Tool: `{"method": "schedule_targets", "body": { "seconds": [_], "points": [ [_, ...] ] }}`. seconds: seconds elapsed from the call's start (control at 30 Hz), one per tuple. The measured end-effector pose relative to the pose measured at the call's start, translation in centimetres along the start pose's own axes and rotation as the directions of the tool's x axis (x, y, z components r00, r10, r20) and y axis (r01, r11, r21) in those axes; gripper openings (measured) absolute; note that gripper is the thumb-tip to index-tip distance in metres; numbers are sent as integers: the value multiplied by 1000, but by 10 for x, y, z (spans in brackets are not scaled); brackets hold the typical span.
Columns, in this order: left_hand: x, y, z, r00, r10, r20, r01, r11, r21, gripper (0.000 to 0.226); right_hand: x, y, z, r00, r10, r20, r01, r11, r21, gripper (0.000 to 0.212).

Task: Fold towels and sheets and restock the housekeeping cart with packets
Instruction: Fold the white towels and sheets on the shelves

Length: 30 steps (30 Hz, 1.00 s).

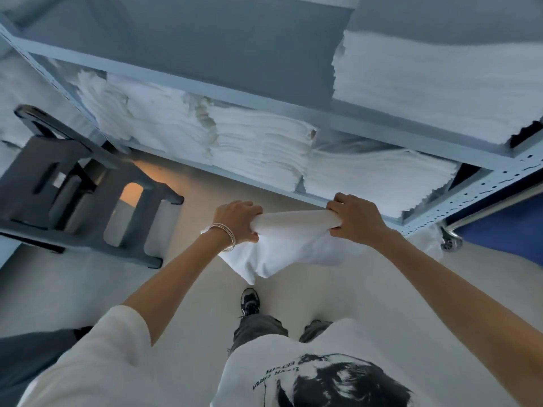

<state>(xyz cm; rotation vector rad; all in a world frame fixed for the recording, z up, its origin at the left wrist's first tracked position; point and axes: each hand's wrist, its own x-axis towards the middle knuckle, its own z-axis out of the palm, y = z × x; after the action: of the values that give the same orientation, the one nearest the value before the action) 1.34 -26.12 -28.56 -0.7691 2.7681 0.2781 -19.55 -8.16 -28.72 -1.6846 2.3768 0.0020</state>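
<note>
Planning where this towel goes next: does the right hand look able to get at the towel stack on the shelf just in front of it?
Probably yes: the right hand is beside the stack, nothing between, but its grip is on the towel.

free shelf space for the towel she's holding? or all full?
Both hands grip the white towel. The lower shelf is crowded: three linen stacks side by side. The upper shelf is bare left of its towel stack. A narrow gap opens right of the lower stacks, by the perforated upright.
</note>
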Motion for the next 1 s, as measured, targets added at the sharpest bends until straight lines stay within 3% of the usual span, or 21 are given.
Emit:
{"method": "schedule_targets", "body": {
  "seconds": [0.4,0.6,0.8,1.0],
  "points": [
    [69,-134,-77,995,75,-61,-72,996,52,41,118,-70,-41,995,100,-30,-100,995,3,40],
    [119,-157,-100,994,93,-63,-90,995,49,39,166,-58,-58,989,142,-34,-141,989,37,38],
    [171,-172,-119,997,75,28,-75,997,8,35,218,-37,-76,993,120,-13,-119,992,43,41],
    [219,-195,-141,997,71,-3,-71,997,-11,34,268,-24,-104,995,98,-1,-98,995,-23,39]
  ]
}}
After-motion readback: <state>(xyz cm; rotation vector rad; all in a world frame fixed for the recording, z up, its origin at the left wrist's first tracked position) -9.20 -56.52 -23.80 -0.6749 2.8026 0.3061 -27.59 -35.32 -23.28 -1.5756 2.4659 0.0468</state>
